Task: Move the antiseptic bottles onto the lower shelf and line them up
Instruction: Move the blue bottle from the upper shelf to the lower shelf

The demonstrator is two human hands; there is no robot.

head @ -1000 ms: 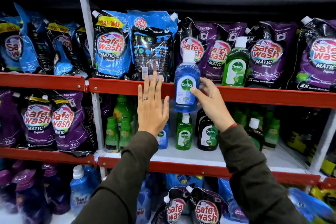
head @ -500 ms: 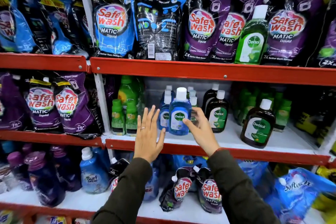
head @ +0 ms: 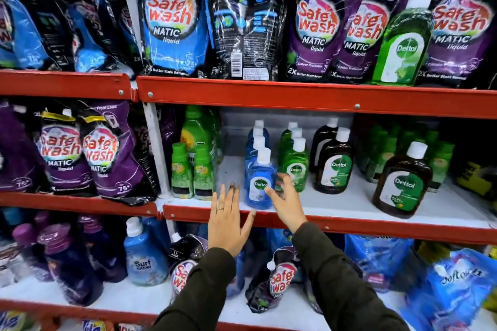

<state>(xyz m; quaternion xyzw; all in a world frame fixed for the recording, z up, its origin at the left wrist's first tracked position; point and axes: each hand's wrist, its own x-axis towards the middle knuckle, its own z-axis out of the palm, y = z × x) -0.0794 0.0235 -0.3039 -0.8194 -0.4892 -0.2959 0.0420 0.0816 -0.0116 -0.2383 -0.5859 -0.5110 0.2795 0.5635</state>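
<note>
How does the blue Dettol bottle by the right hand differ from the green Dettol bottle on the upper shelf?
The blue bottle stands on the lower shelf, fronting a blue row; the green bottle stands on the upper shelf among detergent pouches. The green looks taller. The right hand touches only the blue. Both have white caps.

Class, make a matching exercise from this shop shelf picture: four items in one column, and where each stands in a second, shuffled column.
Items
1. blue Dettol bottle with white cap
2. green Dettol bottle with white cap
3. lone brown Dettol bottle
4. blue Surf Excel bottle

Places
A. bottom shelf, left
B. top shelf, among purple pouches
C. middle shelf, front of the blue row
D. middle shelf, far right

Pairs: 1-C, 2-B, 3-D, 4-A
</note>
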